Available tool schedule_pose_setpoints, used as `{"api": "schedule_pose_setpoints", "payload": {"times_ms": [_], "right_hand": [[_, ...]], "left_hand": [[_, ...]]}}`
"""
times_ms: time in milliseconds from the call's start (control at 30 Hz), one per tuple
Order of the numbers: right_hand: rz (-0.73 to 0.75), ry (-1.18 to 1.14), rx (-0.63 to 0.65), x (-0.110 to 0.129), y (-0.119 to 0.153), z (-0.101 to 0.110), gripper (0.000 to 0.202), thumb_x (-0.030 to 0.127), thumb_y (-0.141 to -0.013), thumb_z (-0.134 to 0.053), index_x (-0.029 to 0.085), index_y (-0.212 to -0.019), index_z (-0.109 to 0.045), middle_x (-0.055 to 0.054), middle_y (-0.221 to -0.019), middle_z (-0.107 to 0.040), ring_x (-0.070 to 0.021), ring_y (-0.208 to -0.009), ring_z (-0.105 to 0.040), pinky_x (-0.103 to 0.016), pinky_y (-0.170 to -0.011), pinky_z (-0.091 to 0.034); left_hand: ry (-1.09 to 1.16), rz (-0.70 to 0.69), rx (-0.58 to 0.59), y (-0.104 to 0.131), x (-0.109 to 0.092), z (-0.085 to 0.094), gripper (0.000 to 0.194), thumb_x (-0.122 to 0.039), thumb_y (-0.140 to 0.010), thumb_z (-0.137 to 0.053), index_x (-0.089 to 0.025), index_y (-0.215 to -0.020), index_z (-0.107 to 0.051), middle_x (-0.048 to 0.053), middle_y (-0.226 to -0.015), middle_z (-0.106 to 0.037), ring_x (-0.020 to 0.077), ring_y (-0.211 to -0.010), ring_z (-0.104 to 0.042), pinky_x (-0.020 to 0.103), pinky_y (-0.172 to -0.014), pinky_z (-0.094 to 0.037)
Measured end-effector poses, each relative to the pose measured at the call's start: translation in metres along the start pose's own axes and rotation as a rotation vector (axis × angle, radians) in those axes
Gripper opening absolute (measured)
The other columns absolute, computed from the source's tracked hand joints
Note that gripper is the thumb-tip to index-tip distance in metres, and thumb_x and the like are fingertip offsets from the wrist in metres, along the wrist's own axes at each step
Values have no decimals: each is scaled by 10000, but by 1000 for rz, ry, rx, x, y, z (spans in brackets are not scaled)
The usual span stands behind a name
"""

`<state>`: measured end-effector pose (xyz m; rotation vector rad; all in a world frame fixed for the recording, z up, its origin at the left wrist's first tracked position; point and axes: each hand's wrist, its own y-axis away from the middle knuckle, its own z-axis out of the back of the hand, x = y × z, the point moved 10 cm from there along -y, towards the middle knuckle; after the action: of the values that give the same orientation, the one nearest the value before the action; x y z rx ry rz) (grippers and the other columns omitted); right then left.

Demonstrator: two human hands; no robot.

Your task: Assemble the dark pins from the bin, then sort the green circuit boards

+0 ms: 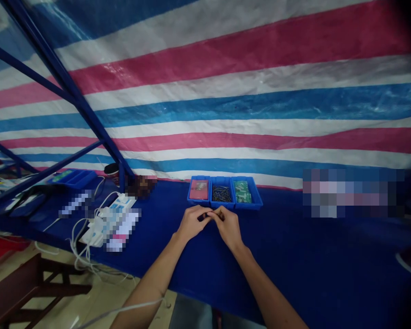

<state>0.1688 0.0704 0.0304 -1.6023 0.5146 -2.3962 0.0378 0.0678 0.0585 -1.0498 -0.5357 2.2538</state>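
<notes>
Above the blue tabletop (205,260), my left hand (194,221) and my right hand (228,224) meet at the fingertips. Both are closed in a pinch, and whatever sits between the fingers is too small or hidden to make out. Just beyond them stand three blue bins side by side. The left bin (197,201) holds a reddish-pink piece. In the middle bin (222,204) lie several dark, thin metal pieces like screws or nails. Green pieces with pale parts fill much of the right bin (256,194).
White power strips (99,228) with tangled cables lie on the left of the table. A blue metal frame (78,100) slants up there, with a blue tray (75,178) behind it. Striped sheeting (226,109) hangs at the back. A brown wooden stool (30,283) stands lower left.
</notes>
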Motion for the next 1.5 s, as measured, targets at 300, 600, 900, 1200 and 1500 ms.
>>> {"api": "schedule_pose_setpoints", "payload": {"times_ms": [300, 600, 900, 1200, 1500], "right_hand": [[-22, 96, 40, -12, -2, 6, 393, 526, -955, -512, 215, -955, -752, 19, -584, -571, -129, -516, -472, -246, -549, -344], [54, 158, 242, -8, 1, -12, 275, 413, -953, -562, 252, -1139, -685, -22, -873, -724, -184, -737, -658, -259, -657, -438], [96, -27, 175, 5, -3, -6, 200, 344, -946, -562, 225, -984, -718, -32, -915, -693, -171, -756, -622, -271, -712, -465], [89, 14, 79, 10, -4, 7, 220, 293, -964, -504, 209, -879, -687, -40, -833, -661, -181, -740, -596, -286, -699, -442], [135, 128, 54, 17, 0, 8, 242, 311, -1006, -446, 218, -956, -664, -40, -859, -645, -175, -760, -608, -266, -690, -430]], "left_hand": [[60, -5, -17, 2, 2, -2, 220, -226, -920, -616, -211, -1108, -730, 56, -905, -751, 142, -714, -674, 272, -723, -558], [118, 17, -19, 3, 9, -2, 152, -202, -930, -583, -189, -930, -735, 56, -916, -757, 163, -816, -715, 283, -811, -567], [102, 12, -135, -2, 4, 15, 104, -243, -893, -667, -190, -854, -747, 55, -872, -737, 173, -825, -668, 310, -796, -540], [164, 97, -99, -3, 14, 9, 135, -278, -889, -672, -184, -834, -751, 52, -858, -735, 172, -808, -681, 293, -791, -547], [124, 121, -47, -4, 15, 6, 173, -272, -933, -603, -167, -887, -732, 64, -871, -726, 156, -779, -663, 268, -769, -528]]}}
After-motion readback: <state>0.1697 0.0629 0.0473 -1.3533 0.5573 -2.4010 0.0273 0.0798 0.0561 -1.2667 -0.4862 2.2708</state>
